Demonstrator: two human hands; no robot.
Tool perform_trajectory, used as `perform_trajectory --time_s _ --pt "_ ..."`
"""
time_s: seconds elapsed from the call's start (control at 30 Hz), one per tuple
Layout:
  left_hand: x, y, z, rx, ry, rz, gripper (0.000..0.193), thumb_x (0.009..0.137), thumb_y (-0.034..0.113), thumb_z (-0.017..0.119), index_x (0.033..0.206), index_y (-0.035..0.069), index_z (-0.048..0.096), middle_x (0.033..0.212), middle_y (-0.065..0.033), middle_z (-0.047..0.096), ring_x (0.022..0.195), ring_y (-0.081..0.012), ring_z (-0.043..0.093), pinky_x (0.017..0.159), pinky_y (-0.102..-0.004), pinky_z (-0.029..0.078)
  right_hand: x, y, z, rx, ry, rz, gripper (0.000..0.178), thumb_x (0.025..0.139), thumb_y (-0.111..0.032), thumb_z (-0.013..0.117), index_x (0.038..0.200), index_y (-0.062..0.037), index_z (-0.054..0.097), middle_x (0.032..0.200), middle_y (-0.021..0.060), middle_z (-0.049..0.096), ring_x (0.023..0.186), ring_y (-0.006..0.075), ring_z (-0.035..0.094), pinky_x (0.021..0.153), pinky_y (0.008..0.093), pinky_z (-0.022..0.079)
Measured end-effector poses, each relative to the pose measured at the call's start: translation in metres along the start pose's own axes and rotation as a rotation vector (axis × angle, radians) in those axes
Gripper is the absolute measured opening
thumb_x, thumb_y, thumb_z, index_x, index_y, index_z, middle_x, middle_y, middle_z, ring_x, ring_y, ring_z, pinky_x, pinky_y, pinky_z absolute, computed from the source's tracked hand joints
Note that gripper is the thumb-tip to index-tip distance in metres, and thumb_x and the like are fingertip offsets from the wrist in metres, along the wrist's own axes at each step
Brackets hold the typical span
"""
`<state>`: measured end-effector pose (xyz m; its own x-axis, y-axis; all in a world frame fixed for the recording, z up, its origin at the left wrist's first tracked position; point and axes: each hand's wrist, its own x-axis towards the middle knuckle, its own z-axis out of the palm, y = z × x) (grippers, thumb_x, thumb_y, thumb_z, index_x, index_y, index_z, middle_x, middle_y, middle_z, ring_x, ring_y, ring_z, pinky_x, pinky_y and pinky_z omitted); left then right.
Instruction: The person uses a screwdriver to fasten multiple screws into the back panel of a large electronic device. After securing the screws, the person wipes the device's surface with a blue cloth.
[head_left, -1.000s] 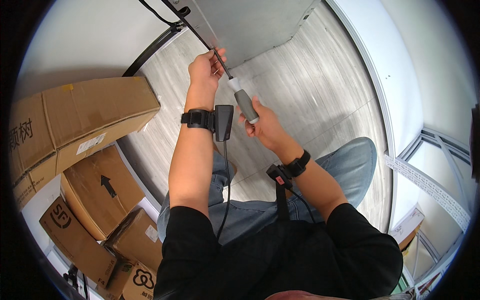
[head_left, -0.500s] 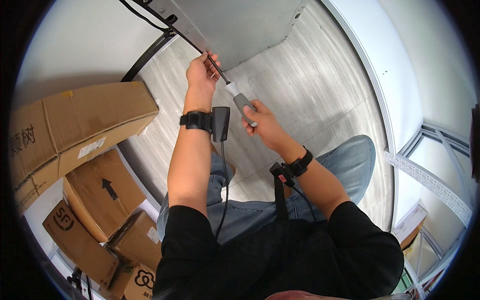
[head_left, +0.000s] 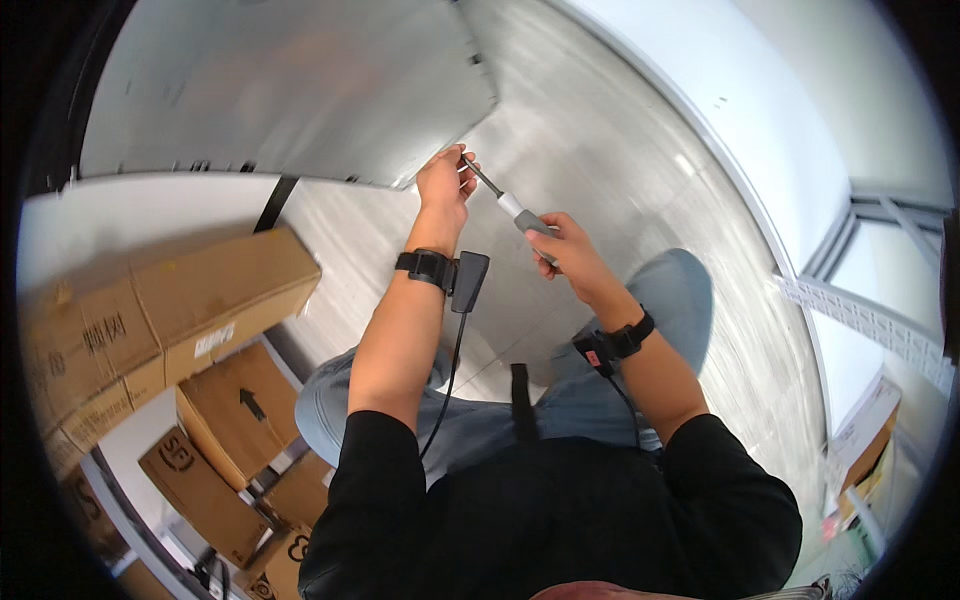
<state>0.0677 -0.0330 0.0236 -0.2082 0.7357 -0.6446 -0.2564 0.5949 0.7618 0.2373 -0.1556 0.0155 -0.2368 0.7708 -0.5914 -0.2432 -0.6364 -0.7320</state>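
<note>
The right hand (head_left: 567,252) was closed around the grey handle of a long-shafted screwdriver (head_left: 524,213), fingers wrapped beneath and thumb laid along the top. The left hand (head_left: 444,182) was partly curled, its thumb and fingertips closed about the far part of the dark shaft; how firmly they pinched could not be told, and the tip was hidden. The screwdriver slanted up and to the left between the two hands, above the pale wood-patterned floor (head_left: 640,170), a light collar joining handle and shaft. Just beyond the left hand was the lower corner of a large grey metal panel (head_left: 290,90), somewhat blurred. Each wrist bore a black strap with a small cabled device. On the left lay a long cardboard box (head_left: 240,285), with an arrow-marked carton (head_left: 240,415) just below it; a white perforated shelf rail (head_left: 860,322) stood at the right.
</note>
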Motion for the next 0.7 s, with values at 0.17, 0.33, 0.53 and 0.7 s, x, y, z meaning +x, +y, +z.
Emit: perform_trajectory --time_s 0.17,0.33,0.53,0.7 --pt "-0.007 -0.011 0.125 0.12 -0.183 0.043 0.018 0.095 0.018 0.048 0.102 0.006 0.059 0.088 -0.0043 0.062 0.072 -0.012 0.056 0.06 -0.0233 0.045 -0.033 -0.032 -0.077 0.101 0.21 -0.144 0.044 0.086 -0.023 0.064 0.117 0.0006 0.044 0.084 0.0072 0.054 0.058 0.0102 0.053 0.051 0.0258 0.043" --pt "-0.002 -0.052 0.236 0.329 -0.472 0.153 0.017 0.094 0.017 0.052 0.103 0.005 0.061 0.086 -0.0042 0.064 0.07 -0.0109 0.058 0.06 -0.0222 0.046 -0.049 -0.034 -0.155 0.309 0.397 -0.245 0.039 0.086 -0.021 0.062 0.116 -0.0005 0.047 0.081 0.0069 0.056 0.057 0.0107 0.053 0.052 0.0258 0.043" --pt "0.028 -0.087 0.343 0.617 -0.746 0.221 0.017 0.093 0.02 0.056 0.099 0.006 0.064 0.085 -0.0016 0.066 0.072 -0.0099 0.059 0.062 -0.0229 0.045 -0.043 -0.033 -0.218 0.456 0.626 -0.291 0.03 0.087 -0.019 0.06 0.111 -0.0024 0.05 0.079 0.006 0.056 0.056 0.0107 0.051 0.051 0.0256 0.04" --pt "0.09 -0.111 0.429 0.932 -0.794 0.67 0.02 0.084 0.017 0.066 0.099 0.004 0.064 0.082 -0.0022 0.065 0.074 -0.0117 0.061 0.063 -0.0266 0.048 -0.025 -0.039 -0.248 0.602 0.822 -0.309 0.024 0.088 -0.018 0.058 0.105 -0.0045 0.051 0.075 0.0048 0.057 0.055 0.0108 0.051 0.051 0.0249 0.04"
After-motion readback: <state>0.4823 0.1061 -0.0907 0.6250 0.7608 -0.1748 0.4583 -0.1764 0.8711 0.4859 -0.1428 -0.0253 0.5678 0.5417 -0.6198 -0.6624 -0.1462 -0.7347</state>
